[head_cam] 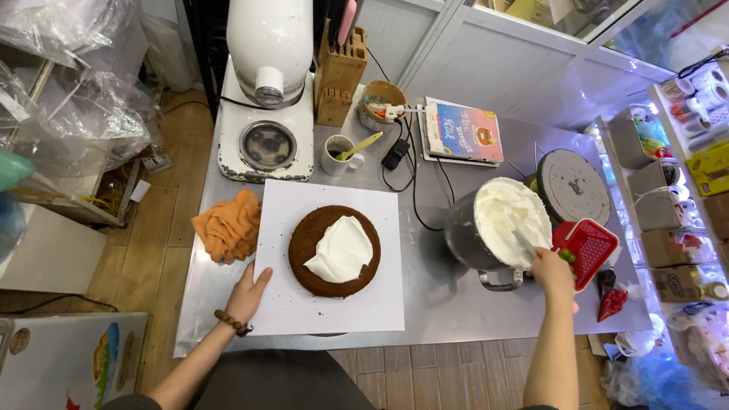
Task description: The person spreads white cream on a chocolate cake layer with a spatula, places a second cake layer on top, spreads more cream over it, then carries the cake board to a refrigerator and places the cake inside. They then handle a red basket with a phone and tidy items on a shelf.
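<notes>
steel table (433,296), white board (304,304), orange cloth (228,225)

Cake (335,250) on board (326,304); cream bowl (493,228) right of it

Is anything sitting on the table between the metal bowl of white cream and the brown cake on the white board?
Nothing visible: only bare steel table lies between the metal bowl of white cream and the brown round cake.
</notes>
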